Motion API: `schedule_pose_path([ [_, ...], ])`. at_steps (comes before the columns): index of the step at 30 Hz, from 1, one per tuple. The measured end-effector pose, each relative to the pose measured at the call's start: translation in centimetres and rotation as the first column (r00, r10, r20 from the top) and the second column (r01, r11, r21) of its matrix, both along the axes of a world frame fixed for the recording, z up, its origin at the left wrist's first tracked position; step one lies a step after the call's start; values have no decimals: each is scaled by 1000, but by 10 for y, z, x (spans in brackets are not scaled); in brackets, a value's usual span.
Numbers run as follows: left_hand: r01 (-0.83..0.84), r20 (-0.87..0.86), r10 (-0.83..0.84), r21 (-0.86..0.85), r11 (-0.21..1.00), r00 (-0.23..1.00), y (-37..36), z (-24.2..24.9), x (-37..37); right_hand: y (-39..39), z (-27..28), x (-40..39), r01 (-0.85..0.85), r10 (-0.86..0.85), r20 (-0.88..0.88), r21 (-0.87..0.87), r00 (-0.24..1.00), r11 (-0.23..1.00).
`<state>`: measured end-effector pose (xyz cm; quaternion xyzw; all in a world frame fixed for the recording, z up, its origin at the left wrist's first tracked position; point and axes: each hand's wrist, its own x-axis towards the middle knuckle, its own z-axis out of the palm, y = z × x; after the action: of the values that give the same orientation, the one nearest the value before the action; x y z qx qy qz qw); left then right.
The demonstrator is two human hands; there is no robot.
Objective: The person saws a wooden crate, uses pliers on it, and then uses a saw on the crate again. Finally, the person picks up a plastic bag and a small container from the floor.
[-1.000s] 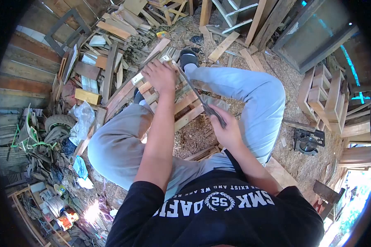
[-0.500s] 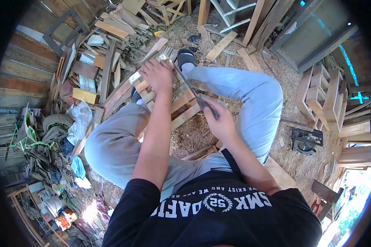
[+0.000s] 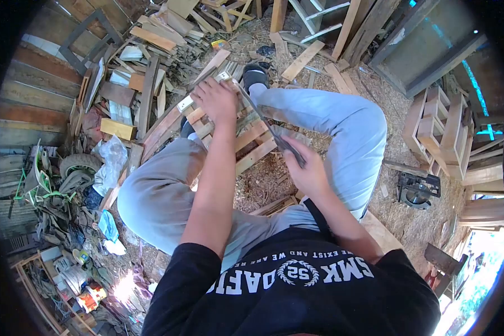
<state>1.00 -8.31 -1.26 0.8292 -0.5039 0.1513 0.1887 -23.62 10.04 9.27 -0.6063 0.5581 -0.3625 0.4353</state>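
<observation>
My left hand (image 3: 217, 99) is closed over a pale wooden piece with small dark holes (image 3: 185, 104), its fingers bent across the top. The ends of that piece show on both sides of the hand. Just below lies a slatted wooden frame (image 3: 255, 157) between my legs. My right hand (image 3: 308, 172) grips a long narrow metal tool (image 3: 267, 124) by its dark handle end. The tool slants up and left, and its far end lies right beside the pale piece, near my left fingers.
Scrap wood (image 3: 168, 28) is heaped at the back left. A circular saw (image 3: 417, 190) sits on the sawdust-strewn floor to the right, near slatted wooden crates (image 3: 442, 131). A plastic bag (image 3: 111, 162) and cluttered parts lie on the left. A loose board (image 3: 302, 60) lies ahead.
My right hand has drawn the metal tool slightly back toward my body. My left hand stays on the pale piece. The whole view has shifted a little.
</observation>
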Motion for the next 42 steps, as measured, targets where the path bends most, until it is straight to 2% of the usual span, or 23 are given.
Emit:
schedule_pose_path([
  [4,-21,-2,22,10,1000,1000,-4,1,-2,2,3,-5,12,-13,12,107,1000,994],
  [6,-15,-24,16,34,999,1000,-1,3,-3,-23,-1,20,-28,27,55,7,998,1000],
  [9,-4,-26,5,53,999,1000,1,7,0,-7,-11,11,1,-1,58,7,998,1000],
  [11,-11,11,11,-34,999,1000,-5,-4,0,3,2,-2,-14,14,53,12,999,1000],
  [13,-14,-4,14,-24,1000,1000,-3,1,-3,6,5,-8,8,-23,115,126,993,992],
  [15,-14,-2,14,45,999,1000,-2,3,-1,-20,-7,14,-1,-6,93,79,996,997],
  [16,-5,-13,6,22,1000,1000,-2,1,1,-29,-10,21,-26,24,73,24,997,999],
  [19,-2,2,2,-21,1000,1000,-4,-2,2,-7,-6,11,-2,2,48,17,999,1000],
  [21,-9,4,9,-12,1000,1000,-4,0,0,8,7,-5,-16,15,13,26,1000,1000],
  [24,-16,3,16,13,1000,1000,-6,-2,1,2,6,-3,13,-12,-9,129,1000,992],
  [26,-16,4,15,18,1000,1000,-2,-6,0,-28,-9,19,-33,31,69,37,997,999],
  [30,-11,1,10,21,1000,1000,-1,0,0,4,7,1,1,-3,54,33,999,999],
  [33,-31,-5,31,18,999,999,-6,-2,-1,8,5,-9,5,-9,50,92,999,996],
  [35,-18,1,18,-1,1000,1000,-5,-7,1,-16,-4,18,-4,5,24,-33,1000,999],
  [37,-15,-6,15,14,1000,1000,-2,-5,1,-21,3,22,-16,16,-3,-69,1000,997],
  [42,-28,-8,28,20,999,1000,-6,-1,0,18,11,-10,22,-22,5,75,1000,997],
])
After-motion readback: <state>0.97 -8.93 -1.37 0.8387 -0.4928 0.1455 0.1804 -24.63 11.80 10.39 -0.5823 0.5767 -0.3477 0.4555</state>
